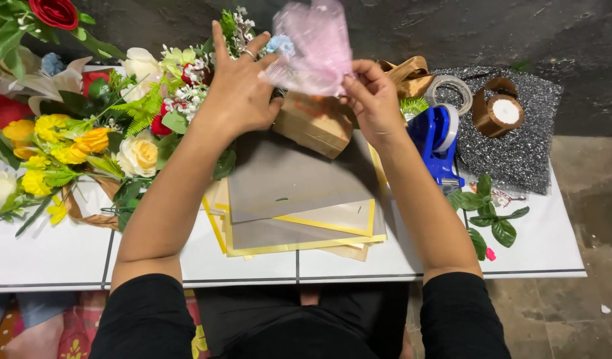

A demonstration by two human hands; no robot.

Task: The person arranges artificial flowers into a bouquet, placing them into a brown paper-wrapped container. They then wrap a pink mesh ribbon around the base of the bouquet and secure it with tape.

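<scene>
Both my hands hold up a crumpled sheet of sheer pink wrap [316, 46] above the white tiled table [46, 256]. My left hand [239, 86], with a ring on one finger, pinches the wrap's left edge with its fingers spread. My right hand [372, 100] grips the wrap's lower right corner. Under the wrap lies a brown cardboard box [316, 123]. Below my hands sits a stack of grey and yellow-edged sheets [299, 196].
Artificial flowers [86, 143], yellow, white and red, crowd the left. A blue tape dispenser [439, 139], a clear tape roll [452, 90] and a brown ribbon spool [498, 113] lie right, on a glittery grey sheet [525, 149]. Loose green leaves [489, 216] rest near the right edge.
</scene>
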